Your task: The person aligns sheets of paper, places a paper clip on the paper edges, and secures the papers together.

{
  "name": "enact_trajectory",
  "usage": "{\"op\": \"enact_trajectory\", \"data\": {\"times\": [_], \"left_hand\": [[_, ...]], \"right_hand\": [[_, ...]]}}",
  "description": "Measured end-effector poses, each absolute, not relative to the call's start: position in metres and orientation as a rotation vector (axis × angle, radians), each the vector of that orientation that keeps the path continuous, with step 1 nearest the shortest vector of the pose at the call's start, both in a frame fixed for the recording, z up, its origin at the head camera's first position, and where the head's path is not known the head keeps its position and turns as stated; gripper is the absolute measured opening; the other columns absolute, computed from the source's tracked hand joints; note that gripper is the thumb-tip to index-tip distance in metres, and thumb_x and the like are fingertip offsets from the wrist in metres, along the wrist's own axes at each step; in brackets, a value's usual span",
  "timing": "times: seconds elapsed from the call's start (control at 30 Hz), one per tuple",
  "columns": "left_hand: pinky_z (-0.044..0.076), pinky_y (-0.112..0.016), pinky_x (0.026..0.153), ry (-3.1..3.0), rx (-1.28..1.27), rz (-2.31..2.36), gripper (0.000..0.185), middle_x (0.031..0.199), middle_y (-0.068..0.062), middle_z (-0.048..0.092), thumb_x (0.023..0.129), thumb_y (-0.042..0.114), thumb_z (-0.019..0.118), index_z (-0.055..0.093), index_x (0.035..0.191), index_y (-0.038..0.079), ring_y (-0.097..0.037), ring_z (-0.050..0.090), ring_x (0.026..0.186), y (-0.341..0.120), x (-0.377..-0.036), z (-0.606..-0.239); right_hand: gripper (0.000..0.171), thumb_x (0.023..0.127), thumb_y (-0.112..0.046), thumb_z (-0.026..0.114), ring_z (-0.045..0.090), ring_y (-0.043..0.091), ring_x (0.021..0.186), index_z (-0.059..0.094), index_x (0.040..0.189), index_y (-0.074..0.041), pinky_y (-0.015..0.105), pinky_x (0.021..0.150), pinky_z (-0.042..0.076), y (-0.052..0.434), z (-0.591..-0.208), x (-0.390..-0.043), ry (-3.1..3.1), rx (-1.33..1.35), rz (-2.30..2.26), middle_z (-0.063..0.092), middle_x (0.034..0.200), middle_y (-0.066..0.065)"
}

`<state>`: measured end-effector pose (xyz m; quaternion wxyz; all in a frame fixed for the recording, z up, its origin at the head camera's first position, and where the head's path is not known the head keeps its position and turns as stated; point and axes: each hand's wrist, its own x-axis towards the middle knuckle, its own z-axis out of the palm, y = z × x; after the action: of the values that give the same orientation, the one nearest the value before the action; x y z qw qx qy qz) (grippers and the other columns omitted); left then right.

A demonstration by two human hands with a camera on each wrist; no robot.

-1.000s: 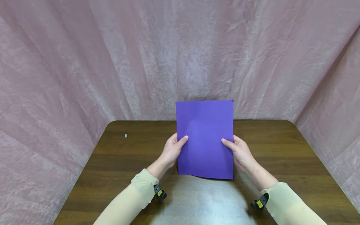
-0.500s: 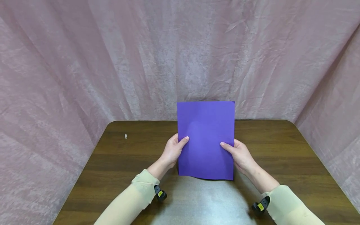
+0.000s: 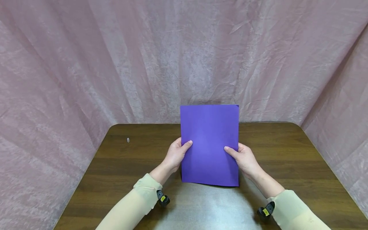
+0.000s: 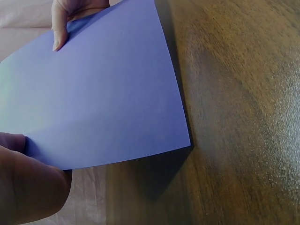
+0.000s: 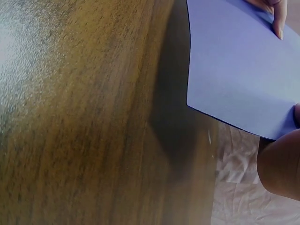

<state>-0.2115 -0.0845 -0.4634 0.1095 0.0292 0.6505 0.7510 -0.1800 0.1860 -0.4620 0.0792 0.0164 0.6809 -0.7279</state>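
Note:
A purple sheet of paper [image 3: 210, 127] stands upright over the middle of the table, its broad face toward the head camera. My left hand [image 3: 175, 155] grips its left edge, thumb on the front face and fingers hidden behind. On the opposite edge my right hand [image 3: 246, 159] pinches the sheet the same way, its thumb a little lower than the left one. In the left wrist view the paper [image 4: 108, 89] bows slightly, its lower edge close over the wood. The right wrist view shows the paper's near corner [image 5: 206, 93] with a dark shadow beneath.
A small paper clip [image 3: 128, 140] lies at the table's far left. The brown wooden table [image 3: 287, 153] has rounded far corners. Behind it hangs a pink velvet curtain [image 3: 143, 64], which also runs along both sides.
The sheet has sunk slightly, and its lower edge has flattened out somewhat. My right thumb has slid a little lower along the paper. Both hands keep their hold.

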Motion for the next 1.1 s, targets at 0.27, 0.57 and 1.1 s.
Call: {"op": "enact_trajectory", "data": {"times": [0.27, 0.57, 1.1], "left_hand": [[0.059, -0.035, 0.074, 1.881, 0.057, 2.187, 0.033, 0.103, -0.010, 0.074, 0.104, 0.021, 0.063, 0.062, 0.130, 0.002, -0.020, 0.071, 0.086, -0.087, -0.213, -0.465], [0.056, -0.040, 0.086, 1.984, 0.112, 2.092, 0.049, 0.118, -0.013, 0.070, 0.105, 0.037, 0.058, 0.054, 0.143, 0.005, -0.023, 0.068, 0.101, -0.100, -0.215, -0.462], [0.035, -0.054, 0.115, 2.868, 0.266, 1.314, 0.059, 0.157, -0.012, 0.043, 0.107, 0.048, 0.049, 0.046, 0.154, 0.012, -0.034, 0.039, 0.144, -0.186, -0.228, -0.470]], "right_hand": [[0.028, 0.102, -0.019, 0.066, 0.074, 0.021, 0.079, 0.064, 0.121, 0.002, 0.039, 0.070, 0.061, 0.187, -0.465, -0.180, 2.019, 0.057, -2.176, 0.077, 0.091, 0.006], [0.024, 0.101, -0.018, 0.066, 0.074, 0.020, 0.078, 0.065, 0.118, 0.000, 0.038, 0.069, 0.061, 0.188, -0.466, -0.180, 2.015, 0.099, -2.185, 0.076, 0.088, 0.005], [0.029, 0.102, -0.019, 0.066, 0.073, 0.019, 0.077, 0.063, 0.121, 0.002, 0.037, 0.069, 0.061, 0.198, -0.468, -0.178, 2.031, 0.118, -2.169, 0.076, 0.089, 0.005]]}}
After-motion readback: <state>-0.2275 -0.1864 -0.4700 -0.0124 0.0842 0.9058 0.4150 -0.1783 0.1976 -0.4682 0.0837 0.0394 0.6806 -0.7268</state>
